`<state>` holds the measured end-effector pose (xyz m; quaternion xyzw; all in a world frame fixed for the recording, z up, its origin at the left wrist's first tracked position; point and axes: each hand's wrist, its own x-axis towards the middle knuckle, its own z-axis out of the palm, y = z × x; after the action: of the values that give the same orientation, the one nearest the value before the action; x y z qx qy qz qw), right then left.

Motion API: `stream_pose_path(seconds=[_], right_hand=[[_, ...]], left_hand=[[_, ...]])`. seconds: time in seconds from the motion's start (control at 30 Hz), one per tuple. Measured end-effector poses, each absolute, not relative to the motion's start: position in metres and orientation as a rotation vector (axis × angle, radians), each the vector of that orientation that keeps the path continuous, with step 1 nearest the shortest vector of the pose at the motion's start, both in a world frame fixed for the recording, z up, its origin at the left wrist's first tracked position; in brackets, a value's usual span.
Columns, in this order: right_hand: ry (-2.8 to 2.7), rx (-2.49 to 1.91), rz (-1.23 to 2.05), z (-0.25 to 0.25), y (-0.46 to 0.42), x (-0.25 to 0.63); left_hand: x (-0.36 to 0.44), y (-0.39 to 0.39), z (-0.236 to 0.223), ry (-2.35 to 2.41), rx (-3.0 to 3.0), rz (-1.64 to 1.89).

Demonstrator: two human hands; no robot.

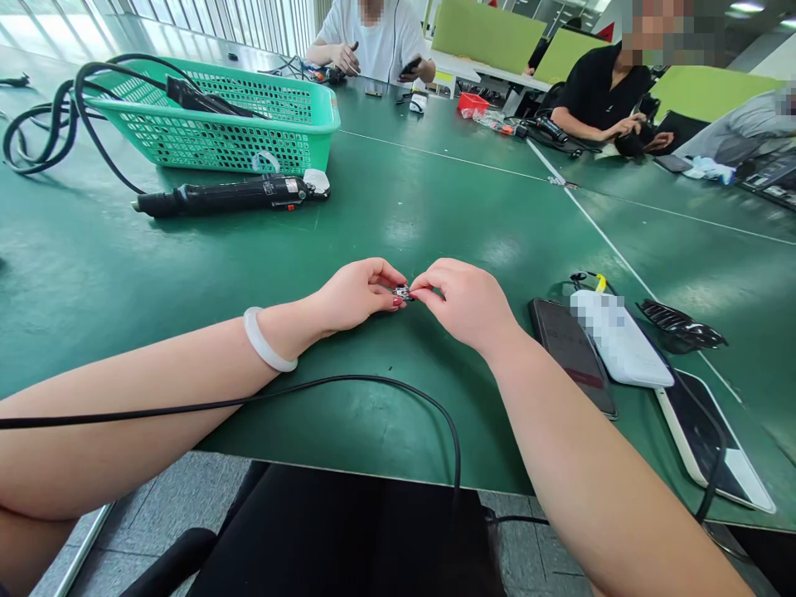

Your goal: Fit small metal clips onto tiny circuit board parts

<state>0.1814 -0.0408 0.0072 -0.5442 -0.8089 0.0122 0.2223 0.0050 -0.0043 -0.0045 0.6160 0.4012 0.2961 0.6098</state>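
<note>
- Head view: a small metallic part [403, 292] is between the two hands over the green table [398, 439], in front of the person; whether it touches the tabletop cannot be told.
- Left hand [349, 296]: thumb and fingertips clamped on the part's left side.
- Right hand [468, 300]: thumb and forefinger pinched together at the part's right edge, apparently gripping it; a finer piece between them cannot be ruled out.
- Done: the part has been taken up and, in this inspector's judgement, handling of it is under way.
- Left: the part is not yet released or set down. Its condition, and whether any piece on it is fitted or loose, is too small to determine.
- Black power tool [227, 196]: lying on the table just in front of the green basket [230, 137], untouched by either hand.
- Green basket: a black cable [62, 124] hangs over its left end. No finished pieces can be made out inside; its floor is largely hidden.
</note>
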Motion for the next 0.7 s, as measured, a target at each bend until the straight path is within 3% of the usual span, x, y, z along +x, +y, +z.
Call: stream_pose_path(seconds=[0.7], right_hand=[[-2.185,-1.556,0.262,0.0016,-0.0371,0.1869]], left_hand=[[0.0041,-0.0026,-0.0077,0.903,1.371,0.707]])
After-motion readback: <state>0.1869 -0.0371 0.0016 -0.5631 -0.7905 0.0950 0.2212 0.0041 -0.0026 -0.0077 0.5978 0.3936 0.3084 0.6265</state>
